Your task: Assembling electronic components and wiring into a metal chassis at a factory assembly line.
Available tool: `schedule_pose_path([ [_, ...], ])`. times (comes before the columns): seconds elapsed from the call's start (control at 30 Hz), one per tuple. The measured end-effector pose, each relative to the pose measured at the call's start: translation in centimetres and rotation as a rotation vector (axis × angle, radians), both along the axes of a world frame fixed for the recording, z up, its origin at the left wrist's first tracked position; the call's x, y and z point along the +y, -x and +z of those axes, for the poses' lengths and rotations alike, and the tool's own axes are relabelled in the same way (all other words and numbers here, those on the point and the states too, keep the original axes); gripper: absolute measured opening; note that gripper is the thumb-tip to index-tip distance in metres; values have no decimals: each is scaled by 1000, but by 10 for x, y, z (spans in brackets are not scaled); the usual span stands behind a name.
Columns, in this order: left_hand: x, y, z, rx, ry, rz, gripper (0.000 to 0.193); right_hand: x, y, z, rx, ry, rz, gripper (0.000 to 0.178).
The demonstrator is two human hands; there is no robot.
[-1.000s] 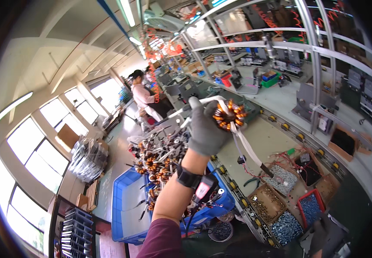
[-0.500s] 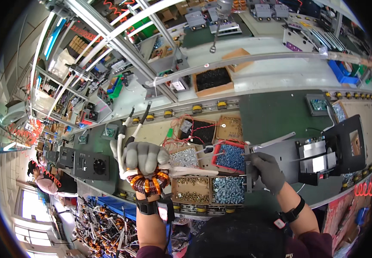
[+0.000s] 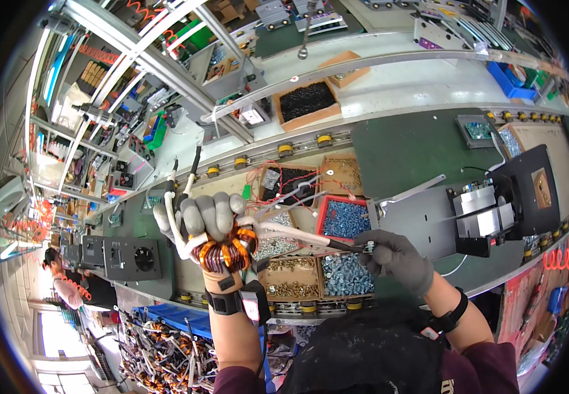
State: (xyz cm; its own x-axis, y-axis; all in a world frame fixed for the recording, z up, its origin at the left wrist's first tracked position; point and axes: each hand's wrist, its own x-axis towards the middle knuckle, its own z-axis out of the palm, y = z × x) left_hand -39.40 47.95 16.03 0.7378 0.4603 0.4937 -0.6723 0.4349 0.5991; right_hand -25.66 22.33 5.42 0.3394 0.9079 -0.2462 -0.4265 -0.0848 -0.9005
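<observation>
My left hand (image 3: 209,217), in a grey glove, is closed around the leads of a toroidal coil (image 3: 225,255) with copper windings and orange bands. Two white-sleeved leads with black ends rise beyond the hand. Another white-sleeved lead (image 3: 291,232) stretches right across the parts boxes. My gloved right hand (image 3: 399,259) has its fingers closed on this lead's black-sleeved end, where a small metal piece shows at the fingertips. Just beyond that hand sits a red tray of blue-grey screws (image 3: 345,218); a box of similar screws (image 3: 348,274) lies to its near left.
To the right stands a grey metal chassis (image 3: 422,220) with a black panel. Boxes of brass-coloured parts (image 3: 290,279) and black parts (image 3: 288,184) lie mid-bench. A dark fan housing (image 3: 130,257) is at left. Several more coils (image 3: 159,354) fill a blue-lined bin below. A driver (image 3: 304,49) hangs overhead.
The view has shifted slightly. My right hand has come away from the chassis's left edge and now grips the end of the stretched lead. My left hand still holds the coil.
</observation>
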Motion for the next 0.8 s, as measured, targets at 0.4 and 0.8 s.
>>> schedule_pose_path([
  [0.4, -16, -139, -28, 224, -267, -249, 58, -35, -21, -78, -804, 242, -429, 27],
  [0.8, -70, -131, -102, 898, 15, -337, 50, -116, -8, -165, -1031, 558, -99, 20],
])
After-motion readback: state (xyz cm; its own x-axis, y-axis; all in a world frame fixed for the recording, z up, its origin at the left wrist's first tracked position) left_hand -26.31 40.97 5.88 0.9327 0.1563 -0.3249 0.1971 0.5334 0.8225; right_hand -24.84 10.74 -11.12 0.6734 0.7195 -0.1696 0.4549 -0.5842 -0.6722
